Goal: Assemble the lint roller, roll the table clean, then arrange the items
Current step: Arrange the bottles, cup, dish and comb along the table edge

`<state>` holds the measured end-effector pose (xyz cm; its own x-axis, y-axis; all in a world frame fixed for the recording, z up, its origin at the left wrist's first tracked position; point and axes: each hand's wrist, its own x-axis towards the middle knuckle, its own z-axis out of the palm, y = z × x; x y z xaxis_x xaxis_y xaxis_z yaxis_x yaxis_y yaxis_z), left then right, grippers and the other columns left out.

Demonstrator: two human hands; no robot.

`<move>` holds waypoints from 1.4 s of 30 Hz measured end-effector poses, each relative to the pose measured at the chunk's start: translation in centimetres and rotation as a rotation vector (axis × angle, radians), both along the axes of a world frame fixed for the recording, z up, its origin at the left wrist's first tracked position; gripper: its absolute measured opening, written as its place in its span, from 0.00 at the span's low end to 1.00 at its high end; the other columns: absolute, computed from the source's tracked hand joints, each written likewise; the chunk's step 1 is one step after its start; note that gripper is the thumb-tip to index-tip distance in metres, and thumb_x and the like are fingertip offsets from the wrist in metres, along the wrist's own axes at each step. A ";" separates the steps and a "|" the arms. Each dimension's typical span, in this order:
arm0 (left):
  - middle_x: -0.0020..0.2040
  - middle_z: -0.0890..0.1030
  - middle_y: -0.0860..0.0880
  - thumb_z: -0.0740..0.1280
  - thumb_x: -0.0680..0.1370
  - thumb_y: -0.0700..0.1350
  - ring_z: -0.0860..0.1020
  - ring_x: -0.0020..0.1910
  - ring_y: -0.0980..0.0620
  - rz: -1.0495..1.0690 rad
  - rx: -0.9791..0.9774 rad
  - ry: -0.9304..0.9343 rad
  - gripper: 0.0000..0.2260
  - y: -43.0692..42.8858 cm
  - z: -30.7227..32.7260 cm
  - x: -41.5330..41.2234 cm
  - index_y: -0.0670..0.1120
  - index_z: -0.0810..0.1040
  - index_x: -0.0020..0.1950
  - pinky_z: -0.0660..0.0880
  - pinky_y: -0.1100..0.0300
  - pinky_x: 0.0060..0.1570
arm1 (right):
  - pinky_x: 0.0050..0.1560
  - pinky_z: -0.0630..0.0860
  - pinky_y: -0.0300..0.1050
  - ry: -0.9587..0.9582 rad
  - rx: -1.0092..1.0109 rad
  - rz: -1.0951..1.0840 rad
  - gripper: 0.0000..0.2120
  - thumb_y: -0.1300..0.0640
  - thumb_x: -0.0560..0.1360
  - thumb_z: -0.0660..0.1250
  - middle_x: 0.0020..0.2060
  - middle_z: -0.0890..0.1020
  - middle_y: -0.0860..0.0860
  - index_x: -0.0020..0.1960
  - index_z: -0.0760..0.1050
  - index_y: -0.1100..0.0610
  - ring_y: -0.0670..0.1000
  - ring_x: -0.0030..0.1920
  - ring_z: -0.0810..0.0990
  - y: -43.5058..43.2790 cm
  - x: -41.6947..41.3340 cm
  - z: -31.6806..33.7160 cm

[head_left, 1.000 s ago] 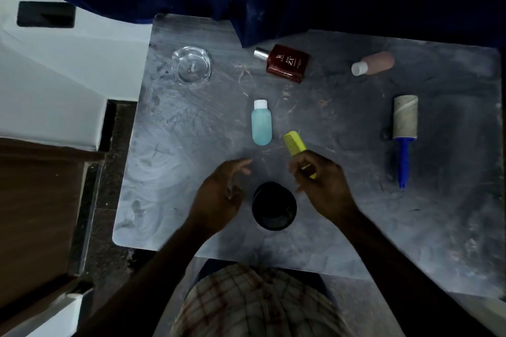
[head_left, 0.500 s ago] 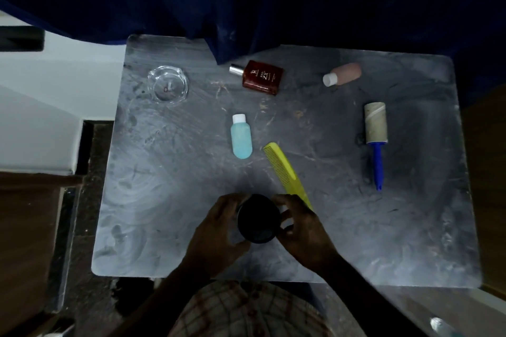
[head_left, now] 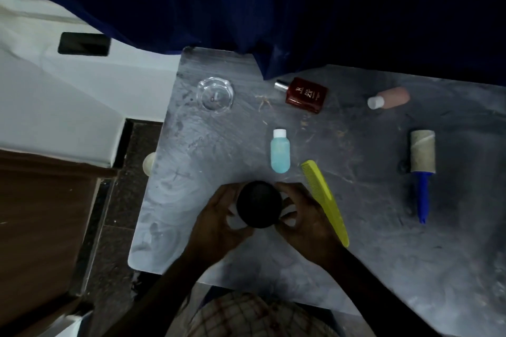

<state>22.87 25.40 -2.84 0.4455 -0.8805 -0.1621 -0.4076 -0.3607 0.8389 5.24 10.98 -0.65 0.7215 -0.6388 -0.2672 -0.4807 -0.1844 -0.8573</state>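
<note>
We've dropped the yellow plastic comb (head_left: 325, 204) at 3 o'clock, so both left hand (head_left: 219, 223) and right hand (head_left: 304, 217) now cup the round black jar (head_left: 259, 204), arranging next.

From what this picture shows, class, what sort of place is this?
Probably a bedroom or hotel room: a grey marbled dressing table holds a dark red perfume bottle, a yellow plastic comb and a clear glass ashtray.

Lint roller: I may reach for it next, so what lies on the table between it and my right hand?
Head view: only the yellow comb lies between the right hand and the lint roller; beyond it, the table is bare.
</note>
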 end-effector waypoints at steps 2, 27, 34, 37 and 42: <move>0.67 0.73 0.71 0.79 0.67 0.56 0.79 0.60 0.63 0.053 -0.027 -0.008 0.34 -0.3 0.1 1.7 0.62 0.73 0.72 0.81 0.67 0.48 | 0.49 0.84 0.43 -0.020 -0.017 0.013 0.34 0.61 0.68 0.74 0.65 0.73 0.39 0.70 0.69 0.41 0.43 0.58 0.80 -0.8 2.4 0.1; 0.60 0.81 0.60 0.82 0.65 0.58 0.82 0.60 0.54 0.292 -0.066 0.041 0.30 -5.2 -3.8 15.5 0.64 0.77 0.64 0.83 0.49 0.61 | 0.58 0.81 0.48 0.091 -0.044 0.080 0.33 0.59 0.67 0.78 0.59 0.82 0.50 0.70 0.73 0.49 0.49 0.53 0.83 -6.4 19.7 -0.2; 0.62 0.85 0.48 0.84 0.69 0.52 0.84 0.61 0.48 0.356 -0.079 0.043 0.29 -5.2 -4.1 14.4 0.48 0.81 0.67 0.82 0.42 0.61 | 0.61 0.80 0.52 0.109 -0.021 0.084 0.34 0.60 0.66 0.77 0.62 0.81 0.51 0.70 0.73 0.49 0.51 0.56 0.83 -6.2 19.8 -0.9; 0.63 0.85 0.51 0.85 0.70 0.51 0.84 0.60 0.53 0.355 -0.074 -0.002 0.29 -5.4 -3.7 14.2 0.49 0.80 0.67 0.82 0.45 0.62 | 0.61 0.80 0.51 0.110 -0.021 0.075 0.34 0.60 0.66 0.76 0.62 0.81 0.50 0.70 0.73 0.48 0.50 0.56 0.83 -6.4 19.9 -1.0; 0.61 0.85 0.48 0.86 0.69 0.48 0.85 0.58 0.51 0.355 -0.109 -0.050 0.30 -5.2 -3.5 13.6 0.47 0.80 0.68 0.82 0.48 0.59 | 0.62 0.79 0.51 0.112 -0.021 0.095 0.33 0.61 0.67 0.76 0.63 0.80 0.51 0.70 0.73 0.50 0.51 0.59 0.81 -6.4 19.7 -1.0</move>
